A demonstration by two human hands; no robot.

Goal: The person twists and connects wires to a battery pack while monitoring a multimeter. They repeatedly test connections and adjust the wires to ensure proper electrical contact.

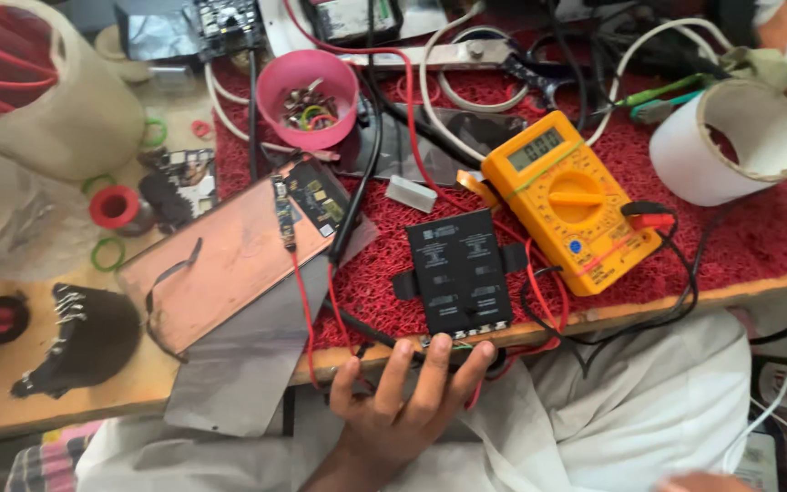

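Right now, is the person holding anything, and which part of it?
One hand has its fingertips on the near bottom edge of the black battery, by its thin wires. It presses rather than grips. Which hand it is cannot be told.

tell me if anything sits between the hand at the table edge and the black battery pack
Nothing visible does. The hand has its fingertips at the near edge of the black battery pack, right at the table edge. Red and black wires run beside the pack's right side, not between it and the hand.
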